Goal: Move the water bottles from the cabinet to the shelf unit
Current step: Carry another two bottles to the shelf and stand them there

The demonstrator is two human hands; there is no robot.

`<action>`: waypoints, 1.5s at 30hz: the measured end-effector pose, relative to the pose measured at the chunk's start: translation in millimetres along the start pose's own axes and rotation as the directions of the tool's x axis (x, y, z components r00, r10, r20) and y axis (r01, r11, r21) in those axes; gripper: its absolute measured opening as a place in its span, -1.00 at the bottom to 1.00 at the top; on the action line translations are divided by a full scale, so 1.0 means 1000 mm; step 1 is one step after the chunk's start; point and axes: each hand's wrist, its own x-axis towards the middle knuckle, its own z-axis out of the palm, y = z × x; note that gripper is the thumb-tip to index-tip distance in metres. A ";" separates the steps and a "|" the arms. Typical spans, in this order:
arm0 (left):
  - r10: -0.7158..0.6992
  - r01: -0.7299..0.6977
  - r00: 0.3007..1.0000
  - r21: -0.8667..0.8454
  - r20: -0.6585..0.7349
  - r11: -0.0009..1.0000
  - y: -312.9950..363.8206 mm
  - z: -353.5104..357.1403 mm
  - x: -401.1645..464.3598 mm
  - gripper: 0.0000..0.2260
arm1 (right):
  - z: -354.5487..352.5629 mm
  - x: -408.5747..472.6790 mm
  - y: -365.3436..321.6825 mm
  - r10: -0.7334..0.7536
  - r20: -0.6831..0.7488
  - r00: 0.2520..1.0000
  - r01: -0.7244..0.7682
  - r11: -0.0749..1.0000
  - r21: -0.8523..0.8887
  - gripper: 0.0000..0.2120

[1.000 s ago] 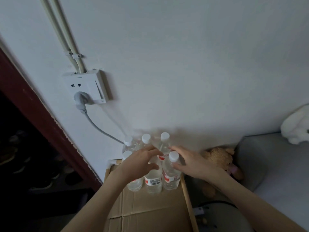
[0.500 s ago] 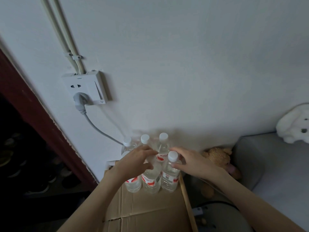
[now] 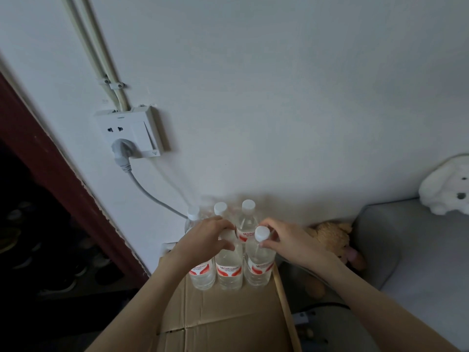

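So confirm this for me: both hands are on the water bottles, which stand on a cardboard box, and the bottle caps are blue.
Not quite. The head view shows white caps, not blue. The rest holds: the left hand and right hand are on the water bottles, which stand on the cardboard box.

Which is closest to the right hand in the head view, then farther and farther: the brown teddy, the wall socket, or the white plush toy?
From the right hand:
1. Brown teddy, just beside it on the right.
2. White plush toy, far right, on the grey cushion.
3. Wall socket, up on the wall, left.
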 end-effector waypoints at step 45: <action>-0.025 0.022 1.000 0.232 0.013 0.972 0.004 0.000 0.001 -0.54 | 0.007 0.016 -0.015 -0.088 0.048 0.995 0.088 0.996 0.012 -0.53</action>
